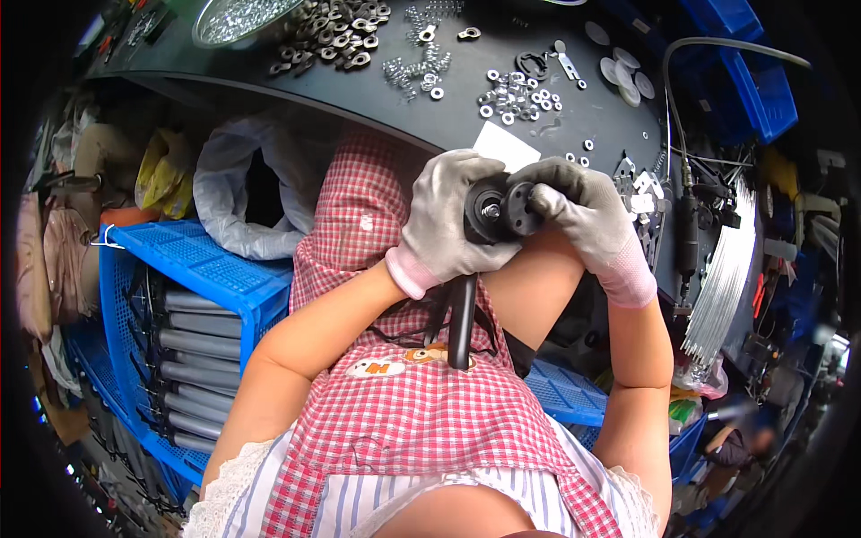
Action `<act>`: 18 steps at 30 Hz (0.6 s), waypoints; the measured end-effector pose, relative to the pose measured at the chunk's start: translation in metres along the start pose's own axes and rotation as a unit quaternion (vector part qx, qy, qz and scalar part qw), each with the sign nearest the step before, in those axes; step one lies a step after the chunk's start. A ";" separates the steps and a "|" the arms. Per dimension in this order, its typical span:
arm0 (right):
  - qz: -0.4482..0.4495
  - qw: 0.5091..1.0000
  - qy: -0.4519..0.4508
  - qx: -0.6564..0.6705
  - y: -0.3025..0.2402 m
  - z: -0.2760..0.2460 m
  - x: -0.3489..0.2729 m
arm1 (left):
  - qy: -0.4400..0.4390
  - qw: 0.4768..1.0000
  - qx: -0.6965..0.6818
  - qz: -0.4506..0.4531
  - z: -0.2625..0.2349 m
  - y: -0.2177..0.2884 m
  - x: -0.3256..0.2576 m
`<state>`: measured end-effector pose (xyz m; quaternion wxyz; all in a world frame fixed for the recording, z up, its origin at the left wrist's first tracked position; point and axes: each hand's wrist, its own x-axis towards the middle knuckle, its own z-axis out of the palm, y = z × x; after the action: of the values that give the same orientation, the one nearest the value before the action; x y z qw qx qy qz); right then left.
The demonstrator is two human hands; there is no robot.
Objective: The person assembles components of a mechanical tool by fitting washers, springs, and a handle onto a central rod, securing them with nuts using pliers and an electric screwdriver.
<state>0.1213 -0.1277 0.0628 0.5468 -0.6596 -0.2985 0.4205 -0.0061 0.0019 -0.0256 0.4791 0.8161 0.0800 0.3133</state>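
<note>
My left hand [444, 224], in a grey glove, grips a black tube part [463, 314] near its round upper end; the tube hangs down over my red checked apron. My right hand [583, 215], also gloved, presses a black round disc [520, 204] against that end, where a small metal centre shows. Both hands meet just below the edge of the dark workbench [574, 117].
On the bench lie heaps of metal nuts [336, 36], washers [516, 94], springs [417, 67], white discs [623, 76] and a metal bowl [238, 18]. A blue crate [193, 269] of grey tubes stands at my left. A cabled tool [689, 224] and blue bins [758, 85] are at right.
</note>
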 end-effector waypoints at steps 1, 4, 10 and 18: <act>-0.001 0.997 0.014 -0.082 0.000 0.007 0.000 | 0.002 1.000 0.018 0.019 0.000 -0.001 0.000; -0.109 0.913 0.081 -0.386 -0.005 0.029 0.001 | 0.019 0.998 0.027 0.047 0.003 -0.004 0.000; -0.201 0.870 0.068 -0.446 0.000 0.031 -0.012 | 0.044 0.997 0.004 0.069 0.008 -0.012 0.000; -0.221 0.736 0.016 -0.640 0.006 0.031 -0.043 | 0.022 0.997 -0.034 0.069 0.007 -0.012 0.002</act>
<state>0.0730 -0.1511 0.0649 0.0783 -0.7763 -0.6254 -0.0125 0.0017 0.0040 -0.0372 0.4820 0.7955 0.0232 0.3665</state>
